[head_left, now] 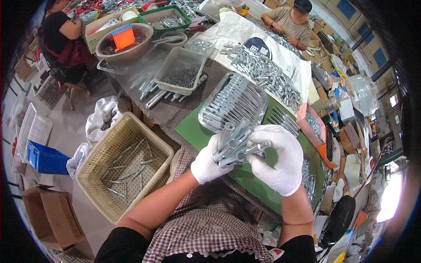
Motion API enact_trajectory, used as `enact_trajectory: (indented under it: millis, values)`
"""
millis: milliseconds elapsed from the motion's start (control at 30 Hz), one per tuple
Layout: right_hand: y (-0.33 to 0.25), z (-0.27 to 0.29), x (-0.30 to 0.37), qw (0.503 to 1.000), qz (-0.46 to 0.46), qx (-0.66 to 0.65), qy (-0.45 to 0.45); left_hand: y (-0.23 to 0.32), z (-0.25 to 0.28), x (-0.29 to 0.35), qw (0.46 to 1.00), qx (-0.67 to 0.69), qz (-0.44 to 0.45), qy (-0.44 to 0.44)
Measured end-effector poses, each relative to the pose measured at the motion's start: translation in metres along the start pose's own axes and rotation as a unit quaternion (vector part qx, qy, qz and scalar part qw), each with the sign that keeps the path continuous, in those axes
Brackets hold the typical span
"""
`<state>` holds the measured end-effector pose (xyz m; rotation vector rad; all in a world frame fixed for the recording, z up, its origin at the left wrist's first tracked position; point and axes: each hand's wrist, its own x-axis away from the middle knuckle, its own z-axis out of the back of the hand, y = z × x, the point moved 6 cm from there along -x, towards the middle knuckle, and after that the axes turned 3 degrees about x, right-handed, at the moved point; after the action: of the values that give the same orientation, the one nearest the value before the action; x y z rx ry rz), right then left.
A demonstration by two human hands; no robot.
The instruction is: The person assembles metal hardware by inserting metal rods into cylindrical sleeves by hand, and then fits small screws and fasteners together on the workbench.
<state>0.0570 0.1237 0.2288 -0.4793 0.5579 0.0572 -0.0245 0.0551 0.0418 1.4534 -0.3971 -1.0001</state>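
A bundle of shiny metal tubes (pixel 237 144) is held up in front of me over the table's near edge. My left hand (pixel 206 162), in a white glove, wraps round the bundle from the left. From the right, my gloved right hand (pixel 278 160) pinches one tube at the bundle's edge between thumb and fingers. Just beyond my hands a clear plastic tray (pixel 265 108) holds rows of metal tubes with holes in them. More tubes (pixel 280 120) lie in a row on the green mat (pixel 189 127), right of the tray.
A white sack (pixel 302 70) bears a heap of metal parts. A pale bin (pixel 162 79) holds small screws. At the right is a pink box (pixel 302 115) of small parts. Left and below the table, a cream basket (pixel 92 164) holds several thin rods. Two people sit farther off.
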Motion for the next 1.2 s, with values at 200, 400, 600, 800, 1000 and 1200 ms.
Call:
enact_trajectory:
  millis: [200, 400, 600, 800, 1000, 1200]
  values:
    - [-0.012, 0.003, -0.005, 0.996, 0.066, 0.053, -0.004, -0.007, -0.001, -0.001, 1.000, 0.004, 0.006, 0.011]
    - [-0.008, 0.000, -0.009, 0.998, 0.019, 0.027, -0.048, -0.008, -0.002, 0.001, 0.999, 0.037, 0.018, -0.009]
    - [0.006, -0.007, -0.005, 0.991, 0.018, -0.048, -0.128, -0.005, -0.004, 0.002, 0.999, -0.034, -0.041, -0.002]
    - [0.060, 0.000, -0.022, 0.993, -0.086, -0.070, -0.037, -0.001, 0.004, 0.003, 1.000, -0.007, -0.024, 0.002]
    - [0.173, -0.062, -0.047, 0.957, -0.182, 0.223, -0.029, -0.002, 0.005, 0.005, 1.000, 0.010, -0.013, 0.022]
    - [0.200, -0.087, -0.049, 0.931, -0.241, 0.273, -0.036, -0.004, 0.002, 0.003, 1.000, -0.009, -0.016, -0.011]
